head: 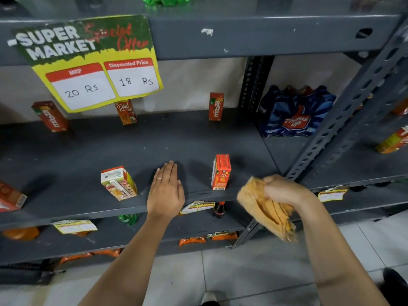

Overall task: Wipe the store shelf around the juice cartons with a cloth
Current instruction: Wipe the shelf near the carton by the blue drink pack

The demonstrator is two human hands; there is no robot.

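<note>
A dark grey metal shelf [132,146] carries several small juice cartons. An orange carton [221,172] stands upright near the front edge, and a white-topped carton [119,183] stands to its left. Three more cartons stand along the back: a red one [50,117], a Real carton [125,112] and a Maaza carton [216,106]. My left hand [165,191] lies flat and open on the shelf between the two front cartons. My right hand [284,191] is in front of the shelf edge, shut on a crumpled orange cloth [265,208] that hangs below it.
A yellow price sign [92,65] hangs from the shelf above. A blue Thums Up bottle pack [295,111] sits in the right bay behind a slotted upright post [344,115]. Another carton [10,197] lies at the far left. Lower shelves hold bottles and orange packets. Tiled floor below.
</note>
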